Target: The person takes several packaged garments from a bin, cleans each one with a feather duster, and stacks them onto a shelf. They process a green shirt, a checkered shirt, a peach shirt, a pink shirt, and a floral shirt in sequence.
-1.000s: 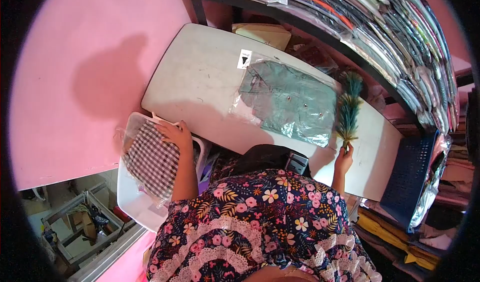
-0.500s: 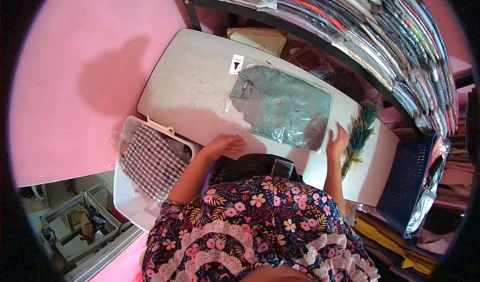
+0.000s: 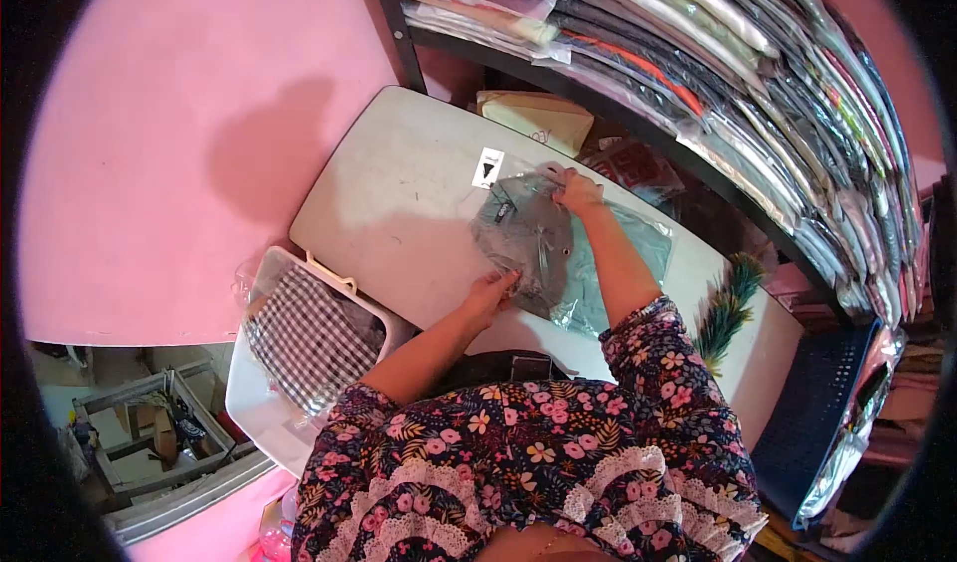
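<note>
A folded grey-green shirt [image 3: 630, 248] in a clear plastic bag lies on the white table [image 3: 374, 198]. A small white tag [image 3: 487, 168] with a black mark sits at its far left corner. My left hand [image 3: 490, 298] is closed on the bag's near left edge, fingers pinched together. Across the shirt, my right hand [image 3: 578, 191] pinches the plastic at the far edge. Part of the shirt looks darker in the shadow between my hands.
A white bin [image 3: 254, 393] at the left holds a bagged checkered garment [image 3: 317, 323]. Tinsel-like green sprigs [image 3: 730, 308] lie at the table's right. Beyond the table, a shelf carries stacked bagged clothes [image 3: 688, 74]. A blue basket [image 3: 812, 422] stands at the right edge.
Both hands, previously apart from the bagged shirt on either side, have come onto it. My right hand has reached to the far edge, my left has moved right to the near edge.
</note>
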Motion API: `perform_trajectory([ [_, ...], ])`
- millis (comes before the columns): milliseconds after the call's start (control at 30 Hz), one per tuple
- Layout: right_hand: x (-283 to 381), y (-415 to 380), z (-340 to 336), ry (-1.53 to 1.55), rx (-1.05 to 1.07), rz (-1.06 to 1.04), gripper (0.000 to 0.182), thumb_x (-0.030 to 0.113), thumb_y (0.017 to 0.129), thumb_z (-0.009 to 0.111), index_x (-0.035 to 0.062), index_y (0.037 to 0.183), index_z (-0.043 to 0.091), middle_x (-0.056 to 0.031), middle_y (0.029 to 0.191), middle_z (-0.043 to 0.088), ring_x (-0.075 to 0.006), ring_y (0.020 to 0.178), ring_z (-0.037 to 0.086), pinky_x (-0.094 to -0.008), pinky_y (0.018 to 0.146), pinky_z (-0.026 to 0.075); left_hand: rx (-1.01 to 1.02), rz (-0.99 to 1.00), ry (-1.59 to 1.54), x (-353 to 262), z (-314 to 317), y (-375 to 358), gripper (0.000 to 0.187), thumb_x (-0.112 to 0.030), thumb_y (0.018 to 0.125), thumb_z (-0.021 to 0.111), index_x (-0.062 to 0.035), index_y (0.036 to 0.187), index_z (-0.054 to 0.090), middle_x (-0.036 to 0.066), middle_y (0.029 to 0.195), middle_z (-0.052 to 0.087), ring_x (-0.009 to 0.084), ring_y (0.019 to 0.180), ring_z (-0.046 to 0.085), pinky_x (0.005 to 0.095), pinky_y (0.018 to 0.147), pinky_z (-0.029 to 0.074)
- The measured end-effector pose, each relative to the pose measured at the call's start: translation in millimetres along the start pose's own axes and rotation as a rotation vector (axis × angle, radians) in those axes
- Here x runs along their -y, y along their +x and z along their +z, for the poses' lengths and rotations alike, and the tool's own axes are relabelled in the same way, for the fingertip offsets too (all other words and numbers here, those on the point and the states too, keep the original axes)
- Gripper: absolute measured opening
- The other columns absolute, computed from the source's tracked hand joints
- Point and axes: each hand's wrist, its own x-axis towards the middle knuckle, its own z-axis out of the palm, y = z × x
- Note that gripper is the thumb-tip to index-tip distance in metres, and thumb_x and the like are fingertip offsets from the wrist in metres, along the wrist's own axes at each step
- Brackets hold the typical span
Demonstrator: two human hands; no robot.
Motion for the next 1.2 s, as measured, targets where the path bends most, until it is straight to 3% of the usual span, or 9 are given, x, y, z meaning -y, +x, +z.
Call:
perform_trajectory([
  [267, -31.8, -27.0, -71.9, 0.739, -0.026, -0.397, 0.020, 0.016, 0.077, 0.069, 0.0017, 0.088, 0.061, -0.0079, 0.078, 0.062, -0.0165, 0.075, 0.058, -0.0327, 0.071, 0.046, -0.028, 0.383, -0.122, -56.0, 23.5, -34.4, 0.009, -0.016, 0.082, 0.064, -0.0087, 0.083, 0.060, -0.002, 0.070, 0.057, 0.0080, 0.060, 0.051, 0.0221, 0.051, 0.036],
  [333, -42.8, -45.3, -100.8, 0.930, -0.223, -0.545, 0.012, 0.007, 0.080, 0.066, 0.0000, 0.087, 0.059, -0.0041, 0.076, 0.060, -0.0098, 0.073, 0.052, -0.0277, 0.069, 0.044, -0.213, 0.514, 0.009, -92.8, 38.4, -59.8, 0.008, -0.012, 0.081, 0.064, -0.0061, 0.083, 0.060, -0.002, 0.072, 0.058, 0.0074, 0.060, 0.051, 0.0227, 0.054, 0.039],
  [533, -68.6, -159.3, -190.0, 1.259, -0.446, -0.616, 0.010, 0.002, 0.082, 0.064, 0.0019, 0.090, 0.058, -0.0012, 0.087, 0.061, -0.0100, 0.082, 0.056, -0.0278, 0.074, 0.046, 0.095, 1.209, 0.657, -189.6, 50.2, -125.0, 0.010, -0.002, 0.075, 0.065, -0.0026, 0.084, 0.061, 0.006, 0.089, 0.066, 0.0150, 0.081, 0.063, 0.0284, 0.069, 0.051],
  [700, -91.3, -198.6, -101.7, 0.798, -0.576, -0.572, 0.035, -0.013, 0.064, 0.050, 0.0030, 0.092, 0.062, -0.0076, 0.105, 0.065, -0.0257, 0.107, 0.055, -0.0353, 0.094, 0.041, 0.408, 1.649, 1.196, -175.6, 19.5, -98.7, 0.021, 0.002, 0.067, 0.065, -0.0021, 0.087, 0.063, 0.008, 0.105, 0.066, 0.0289, 0.104, 0.060, 0.0358, 0.086, 0.051],
  [867, -109.3, -212.2, 81.9, 0.415, -0.406, -0.414, 0.033, -0.003, 0.068, 0.057, 0.0082, 0.099, 0.063, -0.0030, 0.114, 0.063, -0.0318, 0.117, 0.049, -0.0410, 0.100, 0.037, 0.590, 1.102, 1.612, -84.5, -61.2, -29.0, 0.042, -0.006, 0.068, 0.069, -0.0079, 0.109, 0.060, 0.009, 0.130, 0.051, 0.0293, 0.127, 0.041, 0.0389, 0.102, 0.038],
  [967, -92.2, -248.0, 84.6, 0.362, -0.515, -0.277, 0.033, -0.001, 0.071, 0.054, 0.0072, 0.102, 0.063, -0.0109, 0.115, 0.060, -0.0348, 0.111, 0.052, -0.0451, 0.095, 0.041, 0.598, 0.925, 1.649, -62.5, -74.2, -45.8, 0.079, -0.022, 0.066, 0.075, -0.0135, 0.136, 0.040, 0.010, 0.145, 0.031, 0.0309, 0.136, 0.025, 0.0454, 0.110, 0.023],
  [1033, -95.8, -263.0, 91.6, 0.358, -0.724, -0.125, 0.026, 0.000, 0.075, 0.056, 0.0046, 0.100, 0.063, -0.0162, 0.104, 0.062, -0.0311, 0.098, 0.059, -0.0421, 0.086, 0.045, 0.580, 0.904, 1.588, -60.4, -71.5, -60.4, 0.078, -0.026, 0.065, 0.076, -0.0129, 0.134, 0.043, 0.010, 0.145, 0.032, 0.0312, 0.136, 0.025, 0.0478, 0.109, 0.023],
  [1133, -97.7, -302.0, 87.5, 0.613, -0.561, 0.187, 0.021, 0.000, 0.077, 0.058, 0.0028, 0.097, 0.063, -0.0136, 0.093, 0.064, -0.0269, 0.087, 0.061, -0.0369, 0.077, 0.048, 0.519, 0.948, 1.509, -50.7, -65.1, -66.2, 0.076, -0.030, 0.065, 0.077, -0.0119, 0.132, 0.046, 0.010, 0.144, 0.033, 0.0314, 0.135, 0.025, 0.0508, 0.108, 0.023],
  [1200, -96.7, -317.4, 97.3, 0.568, -0.602, 0.112, 0.018, 0.000, 0.077, 0.061, 0.0025, 0.095, 0.062, -0.0122, 0.085, 0.064, -0.0244, 0.080, 0.061, -0.0344, 0.069, 0.049, 0.484, 0.995, 1.485, -40.5, -56.3, -64.8, 0.076, -0.029, 0.065, 0.077, -0.0115, 0.132, 0.046, 0.011, 0.144, 0.033, 0.0312, 0.135, 0.025, 0.0513, 0.108, 0.023],
])
